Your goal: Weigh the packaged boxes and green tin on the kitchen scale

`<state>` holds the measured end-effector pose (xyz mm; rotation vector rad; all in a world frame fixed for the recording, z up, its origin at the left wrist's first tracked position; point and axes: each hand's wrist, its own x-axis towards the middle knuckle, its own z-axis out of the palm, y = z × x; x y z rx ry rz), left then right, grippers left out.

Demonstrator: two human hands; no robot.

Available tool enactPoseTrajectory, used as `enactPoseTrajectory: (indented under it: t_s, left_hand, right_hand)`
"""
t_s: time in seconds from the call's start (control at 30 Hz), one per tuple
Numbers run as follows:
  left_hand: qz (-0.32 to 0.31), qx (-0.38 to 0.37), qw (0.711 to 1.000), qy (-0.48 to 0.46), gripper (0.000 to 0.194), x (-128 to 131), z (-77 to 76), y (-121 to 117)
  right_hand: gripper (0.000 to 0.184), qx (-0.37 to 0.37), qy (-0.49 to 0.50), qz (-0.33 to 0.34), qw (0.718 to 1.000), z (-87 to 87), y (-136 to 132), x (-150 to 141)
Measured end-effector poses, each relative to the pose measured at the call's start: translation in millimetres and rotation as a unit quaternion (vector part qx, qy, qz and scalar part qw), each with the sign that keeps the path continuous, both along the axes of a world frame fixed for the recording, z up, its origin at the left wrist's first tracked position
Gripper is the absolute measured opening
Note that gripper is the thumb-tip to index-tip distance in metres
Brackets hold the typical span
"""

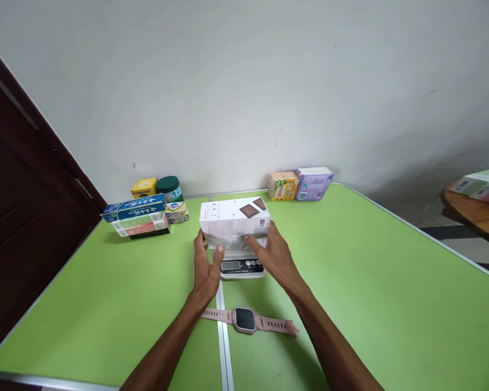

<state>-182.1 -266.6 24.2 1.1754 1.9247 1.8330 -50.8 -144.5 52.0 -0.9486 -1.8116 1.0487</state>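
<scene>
Between my two hands is a white box (232,225) with printed text and brown squares on it. My left hand (207,266) grips its left side, thumb on the near face. Wrapped round the right end is my right hand (273,252), its thumb also pressed on the near face. Directly below the box sits a white kitchen scale (243,268) with a dark display panel and round buttons; the box hides its platform, so I cannot tell whether they touch. Nearer to me, a pink-strapped smartwatch (245,319) lies stretched out between my forearms.
On the green table (362,282), stacked toothpaste boxes (136,209), a yellow box (144,187) and a green-lidded jar (170,188) stand at back left. An orange pack (283,186) and purple pack (313,184) stand by the wall. More boxes lie on a wooden stool (464,209) at right.
</scene>
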Motion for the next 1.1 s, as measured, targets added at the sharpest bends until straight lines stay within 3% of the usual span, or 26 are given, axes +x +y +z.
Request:
enactPoseTrajectory:
  t_s: [0.1,0.23,0.33,0.4,0.53,0.87,0.97,1.1]
  left_hand:
    - [0.001,-0.017,0.999,0.027,0.079,-2,2.4,1]
    - [-0.001,0.007,1.000,0.009,0.071,-20,-4.4,1]
    - [0.037,0.017,0.993,-0.111,0.078,-41,-25.2,7]
    - [0.057,0.023,0.980,-0.187,0.084,-53,-40.8,12]
    - [0.065,0.052,0.969,-0.231,0.086,-65,-58.2,17]
    - [0.062,0.022,0.980,-0.190,0.088,-59,-54.1,8]
    - [0.057,-0.001,0.993,-0.100,0.084,-49,-45.0,3]
    - [0.040,-0.003,0.998,0.052,0.079,-30,-22.0,5]
  right_hand:
    - [0.056,-0.037,0.023,0.028,0.999,-10.9,9,9]
    - [0.073,-0.126,0.140,0.064,0.980,-35.5,29,23]
    - [0.076,-0.175,0.206,0.012,0.963,-62.9,48,28]
    - [0.078,-0.184,0.189,-0.032,0.964,-80.8,55,28]
    - [0.080,-0.115,0.113,-0.089,0.983,-101.0,54,23]
    - [0.083,-0.040,0.072,-0.105,0.991,-90.9,41,27]
    - [0.076,0.008,0.072,-0.093,0.993,-82.8,31,25]
    - [0.072,0.059,0.073,-0.045,0.995,-70.9,13,13]
